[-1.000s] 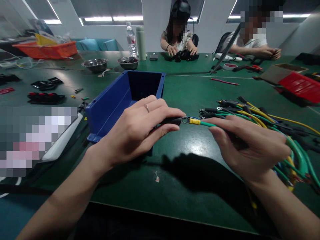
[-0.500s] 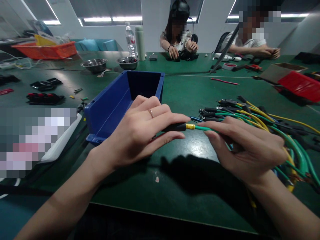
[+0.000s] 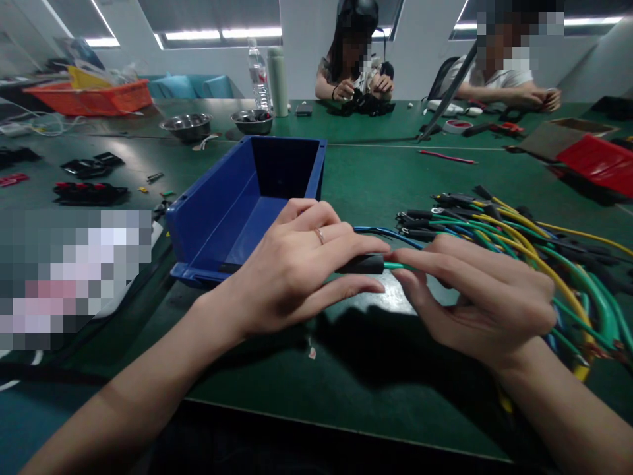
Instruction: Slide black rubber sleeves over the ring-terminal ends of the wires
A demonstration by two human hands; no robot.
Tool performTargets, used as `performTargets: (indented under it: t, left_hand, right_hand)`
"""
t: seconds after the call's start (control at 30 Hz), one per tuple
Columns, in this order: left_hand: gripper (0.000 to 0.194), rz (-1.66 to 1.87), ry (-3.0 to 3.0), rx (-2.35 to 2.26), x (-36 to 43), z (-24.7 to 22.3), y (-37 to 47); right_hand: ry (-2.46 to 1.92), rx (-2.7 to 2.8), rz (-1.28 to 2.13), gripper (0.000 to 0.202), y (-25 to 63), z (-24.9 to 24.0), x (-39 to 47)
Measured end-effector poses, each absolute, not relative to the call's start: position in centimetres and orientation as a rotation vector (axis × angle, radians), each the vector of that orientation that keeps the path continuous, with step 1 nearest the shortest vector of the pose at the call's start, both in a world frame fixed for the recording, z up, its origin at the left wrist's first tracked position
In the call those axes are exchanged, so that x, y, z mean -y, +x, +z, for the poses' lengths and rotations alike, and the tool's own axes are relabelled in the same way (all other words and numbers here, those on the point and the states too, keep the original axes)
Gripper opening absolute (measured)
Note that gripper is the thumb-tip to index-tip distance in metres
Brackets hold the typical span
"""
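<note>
My left hand (image 3: 301,264), with a ring on one finger, holds a black tube-like sleeve (image 3: 363,264) between thumb and fingers. A thin green wire (image 3: 395,266) comes out of the sleeve's right end. My right hand (image 3: 475,297) pinches that wire close to the sleeve, so the two hands nearly touch. Whatever lies inside the sleeve is hidden. Blue wires (image 3: 380,230) run just behind my fingers. Beyond my left hand stands a blue plastic bin (image 3: 212,204) with a dark strip near its front lip.
On the right lies a pile of yellow and green cables (image 3: 519,244) with black ends and ring terminals. Metal bowls (image 3: 185,126), a water bottle (image 3: 258,76) and a red wire (image 3: 448,156) are farther back. Two people sit across the table (image 3: 376,178).
My left hand has moved right and slightly down, closer to my right hand. The black sleeve now covers the yellow band on the green wire, which showed before.
</note>
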State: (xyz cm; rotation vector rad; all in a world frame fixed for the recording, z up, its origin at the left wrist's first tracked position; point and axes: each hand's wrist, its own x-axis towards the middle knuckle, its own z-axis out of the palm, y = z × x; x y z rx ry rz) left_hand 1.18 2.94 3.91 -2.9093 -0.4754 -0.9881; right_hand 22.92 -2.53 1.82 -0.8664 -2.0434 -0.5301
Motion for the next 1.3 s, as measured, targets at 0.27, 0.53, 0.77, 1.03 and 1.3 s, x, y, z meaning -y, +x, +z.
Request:
performTargets:
  t: [0.27,0.53,0.77,1.03,1.3]
  left_hand:
    - [0.022,-1.109,-2.863,0.569,-2.81,4.68,0.29]
    - [0.012,-1.137,-2.74,0.57,-2.66,4.41,0.56]
    - [0.012,-1.142,-2.721,0.557,-2.55,4.18,0.76]
    - [0.016,-1.142,-2.726,0.517,-2.73,4.05,0.72]
    - [0.015,-1.173,-2.731,0.536,-2.69,3.84,0.89]
  right_hand:
    - [-0.887,2.005,-0.55,0.005,23.08,2.16,2.36]
    - [-0.893,2.011,-0.542,0.005,23.1,2.24,2.42]
    - [-0.899,2.025,-0.536,0.006,23.21,2.3,2.6]
    - [-0.9,2.019,-0.547,0.008,23.43,2.08,2.55]
    - [-0.951,2.009,-0.515,0.014,23.35,2.0,2.87]
